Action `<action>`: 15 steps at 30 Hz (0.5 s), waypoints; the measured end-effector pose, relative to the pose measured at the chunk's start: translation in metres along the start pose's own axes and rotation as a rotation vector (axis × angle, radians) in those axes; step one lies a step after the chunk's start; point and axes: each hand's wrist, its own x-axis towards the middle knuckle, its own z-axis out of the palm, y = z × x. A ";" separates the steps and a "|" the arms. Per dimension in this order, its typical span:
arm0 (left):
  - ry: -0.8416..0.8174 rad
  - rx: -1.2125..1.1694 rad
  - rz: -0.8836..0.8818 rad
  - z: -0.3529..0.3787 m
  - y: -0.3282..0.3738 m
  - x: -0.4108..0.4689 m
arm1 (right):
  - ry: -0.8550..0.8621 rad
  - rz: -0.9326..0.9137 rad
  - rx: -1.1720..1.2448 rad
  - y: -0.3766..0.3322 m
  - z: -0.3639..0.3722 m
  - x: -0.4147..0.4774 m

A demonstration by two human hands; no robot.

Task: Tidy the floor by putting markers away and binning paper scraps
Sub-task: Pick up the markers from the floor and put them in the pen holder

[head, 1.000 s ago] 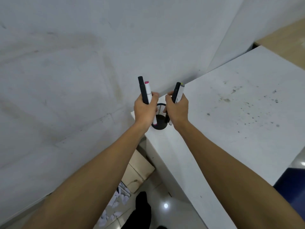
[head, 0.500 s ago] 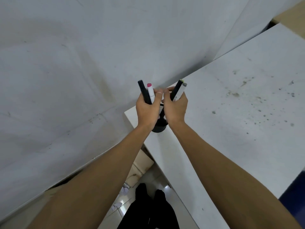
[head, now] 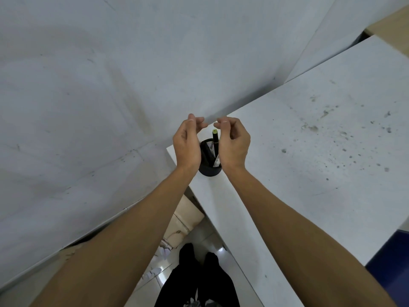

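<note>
At the middle of the frame, the left hand (head: 187,145) and the right hand (head: 233,144) hover side by side over a black mesh pen holder (head: 209,169). Both hands have loosely curled fingers with the thumbs stretched forward, and neither grips anything. Their fingertips nearly meet above the holder but stay apart.

The holder stands upright at the near left corner of a white table (head: 309,162) that fills the right side of the frame and carries dark specks. Markers stand inside the holder. A black marker with a yellow-green cap (head: 215,138) rises above the rim between the two hands, and a white marker (head: 217,160) leans beside it lower down. Other dark barrels lie against the inner wall, but their number cannot be told.

A grey wall (head: 88,85) covers the upper left of the frame. Below the table edge, at lower centre, a cardboard box (head: 183,216) sits on the glossy floor (head: 199,235), with white paper scraps (head: 163,253) lying just beside it. The person's legs in black trousers (head: 199,282) stand at the bottom centre. A dark blue surface (head: 389,269) shows at the lower right.
</note>
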 end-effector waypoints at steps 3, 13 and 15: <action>0.022 0.024 0.001 -0.002 0.003 -0.005 | 0.005 -0.059 -0.084 -0.001 -0.004 -0.007; 0.115 0.080 0.100 -0.019 0.016 -0.032 | -0.113 -0.229 -0.222 -0.014 -0.021 -0.027; 0.116 0.095 0.089 -0.028 0.019 -0.043 | -0.164 -0.230 -0.204 -0.019 -0.024 -0.036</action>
